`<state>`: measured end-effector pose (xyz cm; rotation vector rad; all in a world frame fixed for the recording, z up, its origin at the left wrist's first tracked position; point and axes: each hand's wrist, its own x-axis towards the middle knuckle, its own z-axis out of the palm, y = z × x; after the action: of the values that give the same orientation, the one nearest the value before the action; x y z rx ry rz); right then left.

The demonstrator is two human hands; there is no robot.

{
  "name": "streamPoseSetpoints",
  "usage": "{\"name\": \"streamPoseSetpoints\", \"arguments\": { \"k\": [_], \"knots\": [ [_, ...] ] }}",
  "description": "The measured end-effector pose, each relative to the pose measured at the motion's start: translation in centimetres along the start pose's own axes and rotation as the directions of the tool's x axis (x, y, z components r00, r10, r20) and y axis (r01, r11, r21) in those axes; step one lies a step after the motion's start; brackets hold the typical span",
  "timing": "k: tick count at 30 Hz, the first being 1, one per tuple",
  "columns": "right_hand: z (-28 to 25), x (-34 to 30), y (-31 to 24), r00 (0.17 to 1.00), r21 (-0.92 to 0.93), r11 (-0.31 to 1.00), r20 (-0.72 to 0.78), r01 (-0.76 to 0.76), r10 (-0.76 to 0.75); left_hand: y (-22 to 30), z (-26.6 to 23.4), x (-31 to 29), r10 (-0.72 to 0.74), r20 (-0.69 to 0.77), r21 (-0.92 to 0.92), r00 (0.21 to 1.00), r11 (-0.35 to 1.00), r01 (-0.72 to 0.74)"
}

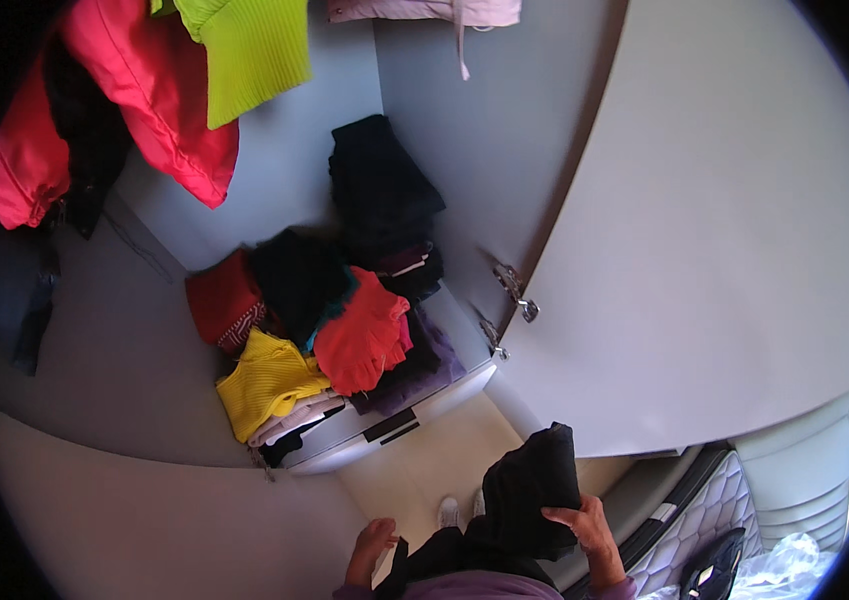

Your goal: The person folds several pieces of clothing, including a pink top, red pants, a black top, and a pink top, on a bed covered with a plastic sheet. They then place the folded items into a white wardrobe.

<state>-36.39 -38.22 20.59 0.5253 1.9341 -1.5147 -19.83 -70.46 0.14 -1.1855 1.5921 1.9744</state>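
Observation:
My right hand (589,530) grips the right edge of a folded black garment (534,495), thumb on its face, holding it up in front of my body. Whether it is trousers or a top cannot be told. My left hand (372,548) is apart from this garment, lower left, its fingers loosely bent with nothing seen in them. Ahead, on the wardrobe's bottom shelf (319,440), are a yellow ribbed knit (269,382), a coral-red garment (359,335), a dark green-black garment (302,280), a dark red one (224,300) and a stack of black folded clothes (379,185).
Pink-red jackets (159,100) and a lime knit (254,60) hang upper left. An open wardrobe door (714,220) with metal hinges (516,292) stands right; another door panel (144,510) is lower left. A bed with a quilted mattress side (694,520) and a black bag (714,565) lie lower right.

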Motion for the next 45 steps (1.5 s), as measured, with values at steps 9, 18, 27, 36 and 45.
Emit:
{"name": "streamPoseSetpoints", "arguments": {
  "k": [9,18,27,36,45],
  "knots": [
    [3.4,2.7,-15.2,0.928,0.099,0.954,0.219,0.285,-0.3,10.0,6.4,1.3,0.078,0.321,-0.048,0.944,0.997,-0.066],
    [10.7,9.4,-31.9,0.709,0.328,0.864,0.497,0.381,-0.501,23.9,14.5,1.4,0.371,0.511,-0.164,0.776,0.928,-0.335],
    [22.6,17.3,-49.0,0.486,0.782,0.53,0.341,0.328,-0.805,24.1,10.4,-2.1,0.498,-0.086,-0.266,0.863,0.823,-0.502],
    [33.8,38.6,-39.8,0.892,0.827,0.358,-0.338,0.434,-0.3,21.8,3.2,6.4,0.194,-0.106,-0.287,0.975,0.933,-0.217],
    [34.3,37.4,-39.0,0.982,0.966,0.175,-0.185,0.19,-0.044,27.0,-1.8,7.7,0.18,-0.059,-0.112,0.982,0.976,-0.186]
  ]
}}
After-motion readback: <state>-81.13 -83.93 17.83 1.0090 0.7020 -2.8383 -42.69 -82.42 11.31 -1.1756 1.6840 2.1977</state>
